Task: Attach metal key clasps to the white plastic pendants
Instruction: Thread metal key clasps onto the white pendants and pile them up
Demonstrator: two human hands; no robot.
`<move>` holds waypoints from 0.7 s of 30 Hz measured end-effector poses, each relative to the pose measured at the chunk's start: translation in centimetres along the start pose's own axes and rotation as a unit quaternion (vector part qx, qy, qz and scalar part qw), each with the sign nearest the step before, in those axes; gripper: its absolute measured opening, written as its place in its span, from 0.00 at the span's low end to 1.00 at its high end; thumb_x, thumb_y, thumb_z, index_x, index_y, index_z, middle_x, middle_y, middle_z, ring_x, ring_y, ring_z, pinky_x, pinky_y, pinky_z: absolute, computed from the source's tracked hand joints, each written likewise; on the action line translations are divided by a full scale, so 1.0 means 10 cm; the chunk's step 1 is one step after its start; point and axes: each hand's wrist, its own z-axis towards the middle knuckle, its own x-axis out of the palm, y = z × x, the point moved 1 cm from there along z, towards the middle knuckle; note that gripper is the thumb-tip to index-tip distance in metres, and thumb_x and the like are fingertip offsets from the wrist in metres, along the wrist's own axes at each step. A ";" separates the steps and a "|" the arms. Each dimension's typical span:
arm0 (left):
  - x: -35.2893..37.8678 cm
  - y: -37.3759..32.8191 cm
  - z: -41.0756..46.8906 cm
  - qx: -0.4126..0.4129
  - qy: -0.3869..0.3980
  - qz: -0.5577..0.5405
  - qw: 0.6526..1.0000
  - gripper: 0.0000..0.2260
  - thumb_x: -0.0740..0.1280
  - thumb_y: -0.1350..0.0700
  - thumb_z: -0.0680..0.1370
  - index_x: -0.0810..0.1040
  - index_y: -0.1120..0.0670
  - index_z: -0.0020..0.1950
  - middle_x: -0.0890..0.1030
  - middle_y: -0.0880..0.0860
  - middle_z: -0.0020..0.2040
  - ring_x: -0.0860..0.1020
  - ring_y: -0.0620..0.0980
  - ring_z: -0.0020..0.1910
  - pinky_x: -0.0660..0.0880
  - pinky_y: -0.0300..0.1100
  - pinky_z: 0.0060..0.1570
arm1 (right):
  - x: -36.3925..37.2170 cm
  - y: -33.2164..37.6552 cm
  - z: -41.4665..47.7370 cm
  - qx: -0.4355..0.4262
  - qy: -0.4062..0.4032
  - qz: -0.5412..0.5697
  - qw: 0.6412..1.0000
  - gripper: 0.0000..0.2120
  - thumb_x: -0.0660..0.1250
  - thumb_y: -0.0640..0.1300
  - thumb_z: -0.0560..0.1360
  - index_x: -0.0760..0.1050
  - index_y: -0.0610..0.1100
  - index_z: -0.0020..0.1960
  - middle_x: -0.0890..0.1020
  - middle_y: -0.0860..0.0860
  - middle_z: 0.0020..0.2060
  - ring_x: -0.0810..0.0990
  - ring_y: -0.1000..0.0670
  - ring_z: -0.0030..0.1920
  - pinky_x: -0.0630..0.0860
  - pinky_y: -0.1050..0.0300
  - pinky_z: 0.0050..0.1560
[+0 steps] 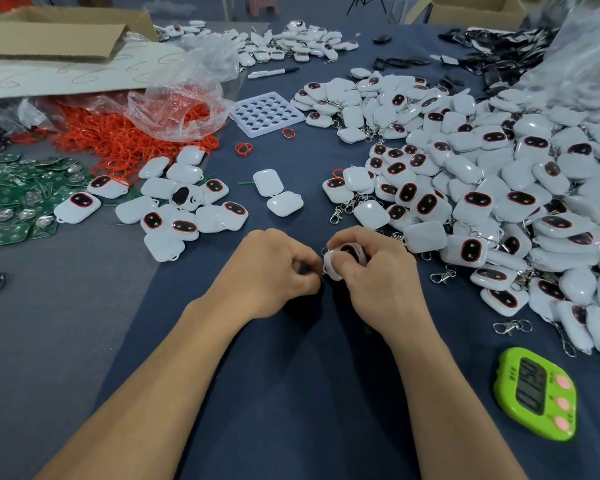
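Dark blue cloth (pixel 291 393) covers the bench.

- Near right: one green timer (pixel 536 393), face up where the worker can glance at it.
- Centre: both hands meet just above the cloth. Right hand (pixel 371 271) wraps its fingers round one white pendant (pixel 336 268), dark window up, loop end turned toward the other hand. Left hand (pixel 271 271) has its fingers curled, tips pinched at that end, probably on a clasp (pixel 324 252). Only a glint of ring shows.
- Right of the hands: three loose clasps (pixel 442 276) in easy reach.
- Beyond, right: finished heap (pixel 482 188), clasps trailing out, too many to count.
- Left: bare pendants (pixel 181 209), over a dozen, feeding the work. Two more (pixel 274 192) lie face down in mid-table.
- Further: one white tray (pixel 266 113), twenty-five wells. Red rings (pixel 125 140) spill from a plastic bag, three strays nearby. Green circuit boards (pixel 25 192) are heaped at the left edge.
- Far: one marker (pixel 274 71), one cardboard box (pixel 59 32).
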 end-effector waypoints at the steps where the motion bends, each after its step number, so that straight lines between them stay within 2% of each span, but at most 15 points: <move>1: 0.00 0.00 0.00 0.002 0.002 0.001 1.000 0.07 0.73 0.56 0.70 0.85 0.43 0.39 0.72 0.45 0.24 0.67 0.44 0.24 0.65 0.33 0.25 | 0.01 -0.01 0.00 0.006 -0.007 0.013 1.000 0.09 0.72 0.45 0.77 0.82 0.60 0.45 0.83 0.64 0.38 0.78 0.62 0.39 0.71 0.73 0.37; 7: -0.01 0.00 0.01 0.004 0.014 -0.003 1.000 0.09 0.72 0.57 0.70 0.83 0.42 0.37 0.70 0.46 0.23 0.65 0.45 0.24 0.64 0.34 0.26 | 0.00 -0.04 0.03 0.001 0.005 0.026 1.000 0.09 0.72 0.45 0.78 0.83 0.59 0.46 0.82 0.59 0.35 0.76 0.60 0.34 0.71 0.70 0.35; 11: 0.00 0.00 0.00 0.001 0.007 -0.005 1.000 0.09 0.72 0.57 0.71 0.83 0.40 0.37 0.70 0.46 0.23 0.65 0.45 0.24 0.64 0.33 0.26 | -0.01 -0.05 0.03 0.000 0.021 0.024 0.999 0.10 0.71 0.43 0.78 0.83 0.59 0.46 0.77 0.61 0.30 0.73 0.60 0.31 0.69 0.70 0.32; 14: 0.00 0.00 0.00 -0.006 0.006 -0.005 1.000 0.12 0.72 0.55 0.71 0.82 0.36 0.36 0.71 0.46 0.23 0.66 0.45 0.24 0.63 0.34 0.24 | -0.03 -0.04 0.03 0.000 0.030 0.021 0.999 0.10 0.72 0.43 0.78 0.83 0.59 0.45 0.79 0.63 0.32 0.74 0.61 0.33 0.70 0.70 0.34; 16: 0.00 0.00 0.00 -0.008 0.009 -0.001 1.000 0.12 0.72 0.53 0.71 0.82 0.34 0.36 0.72 0.46 0.23 0.66 0.44 0.24 0.64 0.35 0.24 | -0.04 -0.04 0.04 -0.003 0.034 0.013 0.999 0.10 0.73 0.43 0.78 0.83 0.58 0.45 0.80 0.61 0.34 0.75 0.61 0.35 0.71 0.71 0.35; 18: 0.00 0.00 0.00 -0.010 0.011 0.001 1.000 0.10 0.72 0.53 0.71 0.84 0.35 0.39 0.73 0.46 0.23 0.66 0.44 0.23 0.65 0.36 0.24 | -0.06 -0.03 0.04 -0.003 0.043 0.007 0.999 0.09 0.73 0.43 0.78 0.84 0.58 0.45 0.81 0.57 0.35 0.75 0.61 0.34 0.71 0.70 0.34; 21: 0.00 0.01 -0.01 -0.003 0.008 0.007 1.000 0.08 0.73 0.52 0.71 0.85 0.38 0.43 0.73 0.45 0.24 0.67 0.44 0.23 0.65 0.34 0.23 | -0.08 -0.02 0.05 -0.001 0.069 0.008 0.998 0.10 0.72 0.41 0.77 0.84 0.57 0.45 0.82 0.59 0.36 0.76 0.60 0.34 0.71 0.70 0.35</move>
